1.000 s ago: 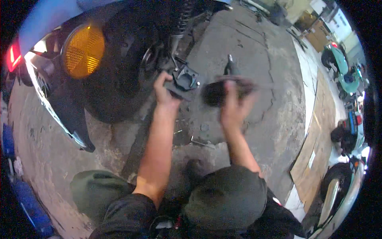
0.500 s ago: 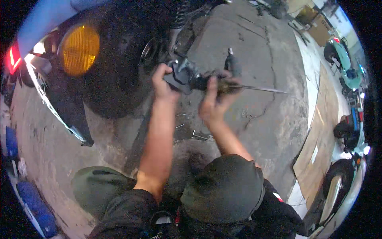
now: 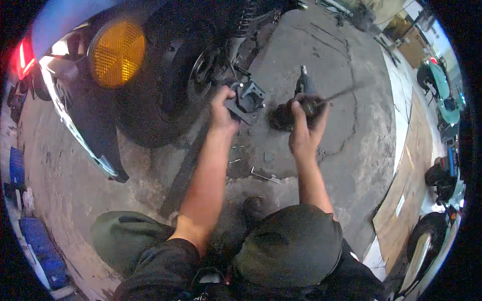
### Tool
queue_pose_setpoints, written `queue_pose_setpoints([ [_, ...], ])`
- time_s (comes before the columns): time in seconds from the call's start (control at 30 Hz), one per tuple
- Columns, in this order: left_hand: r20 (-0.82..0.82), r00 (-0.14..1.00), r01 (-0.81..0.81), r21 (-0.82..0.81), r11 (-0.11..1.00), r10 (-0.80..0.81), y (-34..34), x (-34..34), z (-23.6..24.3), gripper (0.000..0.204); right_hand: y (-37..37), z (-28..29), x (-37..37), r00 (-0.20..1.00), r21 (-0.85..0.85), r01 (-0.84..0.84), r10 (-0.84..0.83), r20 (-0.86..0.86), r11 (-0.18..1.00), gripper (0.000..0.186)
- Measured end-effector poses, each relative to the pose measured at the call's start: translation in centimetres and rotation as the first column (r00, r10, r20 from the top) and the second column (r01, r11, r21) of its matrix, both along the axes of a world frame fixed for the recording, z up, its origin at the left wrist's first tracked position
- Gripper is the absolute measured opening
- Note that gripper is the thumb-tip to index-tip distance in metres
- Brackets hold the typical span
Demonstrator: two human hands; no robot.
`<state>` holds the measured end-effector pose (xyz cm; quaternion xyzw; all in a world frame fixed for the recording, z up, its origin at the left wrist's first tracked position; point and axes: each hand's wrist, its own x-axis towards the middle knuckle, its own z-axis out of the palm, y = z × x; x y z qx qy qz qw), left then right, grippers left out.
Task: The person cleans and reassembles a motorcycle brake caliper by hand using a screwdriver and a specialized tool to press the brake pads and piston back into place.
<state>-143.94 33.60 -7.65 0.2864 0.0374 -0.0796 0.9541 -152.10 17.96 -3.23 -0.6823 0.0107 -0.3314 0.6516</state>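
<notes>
My left hand (image 3: 224, 111) is closed on a dark, blocky metal part (image 3: 249, 99) with a curved opening and small bright pins, which looks like a brake caliper. To its right, apart from that part, my right hand (image 3: 307, 131) grips a screwdriver (image 3: 344, 93) by its handle. The long thin shaft points away to the right and is smeared by motion. A black power tool (image 3: 303, 84) with a metal socket end lies on the floor just behind my right hand, which partly covers it.
A scooter's dark wheel (image 3: 150, 118) and round orange reflector (image 3: 118, 54) stand at the left, with a spring (image 3: 247, 19) above. An L-shaped hex key (image 3: 266, 176) and thin metal pins (image 3: 234, 161) lie on the concrete. Cardboard (image 3: 401, 185) and other scooters (image 3: 444, 90) are at right.
My hands have drawn apart; the screwdriver has moved right, away from the metal part, and its shaft has tilted upward. The whole view has shifted slightly.
</notes>
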Motion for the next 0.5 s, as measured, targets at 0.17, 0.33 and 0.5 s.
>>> queue_pose_setpoints([
  [0.17, 0.082, 0.996, -0.016, -0.048, 0.999, 0.020, -1.0, -0.2, 0.0, 0.025, -0.1, 3.3, 0.0, 0.946, -0.297, -0.164, 0.065, -0.318, 0.941, 0.017],
  [0.33, 0.208, 0.976, -0.074, 0.077, 0.994, 0.056, -0.6, 0.7, -1.3, 0.037, 1.7, 3.5, 1.7, 0.982, -0.640, -0.191, 0.133, -0.138, 0.744, 0.041],
  [0.5, 0.209, 0.974, -0.110, 0.099, 0.989, 0.088, -1.4, 0.1, -0.4, 0.036, 1.5, 5.3, 5.3, 0.960, -0.795, -0.275, 0.202, -0.195, 0.540, 0.049],
])
